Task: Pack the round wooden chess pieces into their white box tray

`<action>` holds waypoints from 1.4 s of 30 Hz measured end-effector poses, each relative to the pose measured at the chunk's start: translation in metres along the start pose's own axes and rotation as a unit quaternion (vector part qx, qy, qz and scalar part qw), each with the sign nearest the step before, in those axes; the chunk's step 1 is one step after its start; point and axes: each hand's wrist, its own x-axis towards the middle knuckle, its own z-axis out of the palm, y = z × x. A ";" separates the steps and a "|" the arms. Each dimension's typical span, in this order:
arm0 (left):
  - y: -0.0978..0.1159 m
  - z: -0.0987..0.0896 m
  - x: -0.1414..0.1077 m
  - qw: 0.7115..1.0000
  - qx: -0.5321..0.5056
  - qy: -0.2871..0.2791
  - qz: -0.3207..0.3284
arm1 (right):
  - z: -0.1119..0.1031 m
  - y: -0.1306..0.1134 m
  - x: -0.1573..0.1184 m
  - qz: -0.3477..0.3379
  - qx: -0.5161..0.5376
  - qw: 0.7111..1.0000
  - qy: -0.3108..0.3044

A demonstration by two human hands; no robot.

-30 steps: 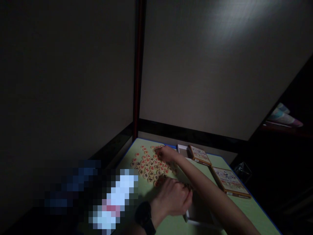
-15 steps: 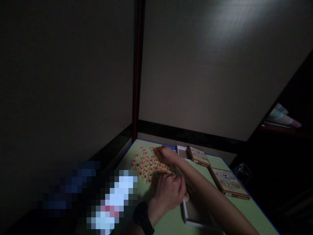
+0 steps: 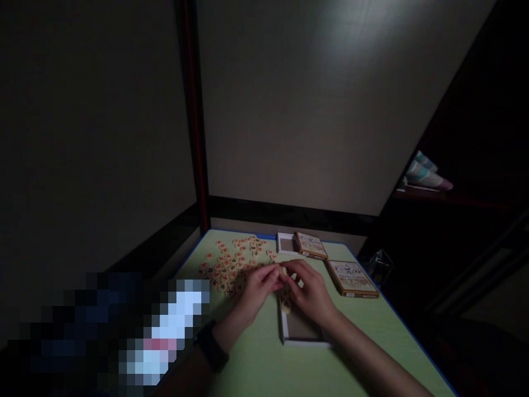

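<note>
My left hand (image 3: 257, 288), with a dark watch on its wrist, and my right hand (image 3: 308, 286) meet above the far end of an open box tray (image 3: 303, 328). Both are closed, fingertips together, around a round Chinese chess piece (image 3: 283, 271); whether more pieces are in the fingers I cannot tell. Beneath them, a few pieces (image 3: 286, 306) lie at the tray's left side, partly hidden by my right hand. To the left of my hands, many loose Chinese chess pieces (image 3: 225, 270) with red or black characters are spread over the green table.
At the back stands a second white-edged tray (image 3: 285, 243), partly under a printed box lid (image 3: 311, 245). Another printed box (image 3: 352, 278) lies near the right edge of the green table (image 3: 256, 364). Walls stand close behind and left. A pixelated bright patch (image 3: 176, 320) covers the lower left.
My right hand has drawn back from the far pieces toward the tray, and my left hand has come up from the near pieces to meet it. The view has shifted right.
</note>
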 end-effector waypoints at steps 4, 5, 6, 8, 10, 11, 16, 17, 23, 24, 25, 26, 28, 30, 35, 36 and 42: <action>0.003 -0.003 -0.003 1.000 0.009 -0.005 -0.014 | 0.005 0.005 -0.013 -0.005 0.000 1.000 0.028; 0.005 -0.004 -0.003 1.000 0.007 -0.009 -0.022 | 0.006 0.007 -0.015 0.003 0.000 0.999 0.042; 0.007 -0.004 -0.003 0.999 0.006 -0.014 -0.030 | 0.006 0.008 -0.017 0.010 0.001 0.998 0.055; 0.010 -0.004 -0.003 0.999 0.007 -0.024 -0.046 | 0.005 0.008 -0.020 0.010 0.001 0.997 0.080; 0.011 -0.002 -0.003 0.998 0.011 -0.026 -0.062 | 0.004 0.005 -0.023 -0.010 0.003 0.995 0.101; 0.011 -0.001 -0.004 0.997 0.015 -0.025 -0.070 | 0.003 0.003 -0.024 -0.021 0.005 0.994 0.109; 0.005 0.000 -0.005 0.992 0.070 -0.060 -0.081 | 0.006 -0.004 -0.027 -0.072 0.005 0.992 0.100; 0.003 -0.001 -0.005 0.991 0.086 -0.070 -0.078 | 0.007 -0.004 -0.028 -0.077 0.000 0.993 0.093; -0.006 -0.009 -0.001 0.983 0.152 -0.080 -0.056 | 0.010 -0.002 -0.030 -0.112 -0.049 0.990 0.064; -0.008 -0.010 -0.001 0.983 0.155 -0.084 -0.059 | 0.010 -0.002 -0.030 -0.116 -0.053 0.990 0.061; -0.010 -0.012 0.000 0.982 0.156 -0.090 -0.063 | 0.009 -0.002 -0.030 -0.119 -0.057 0.990 0.056; -0.011 -0.013 0.001 0.981 0.158 -0.095 -0.065 | 0.009 -0.003 -0.030 -0.121 -0.060 0.989 0.053; -0.014 -0.014 0.002 0.980 0.160 -0.098 -0.065 | 0.008 -0.003 -0.030 -0.124 -0.064 0.989 0.048; -0.015 -0.013 0.002 0.980 0.162 -0.093 -0.062 | 0.008 -0.003 -0.030 -0.132 -0.066 0.988 0.046; -0.012 -0.010 0.001 0.981 0.171 -0.080 -0.046 | 0.007 -0.003 -0.029 -0.160 -0.059 0.984 0.057; -0.012 -0.010 0.001 0.981 0.170 -0.080 -0.045 | 0.007 -0.004 -0.029 -0.163 -0.058 0.983 0.059; -0.010 -0.011 0.000 0.980 0.177 -0.082 -0.048 | 0.005 -0.006 -0.027 -0.155 -0.030 0.985 0.072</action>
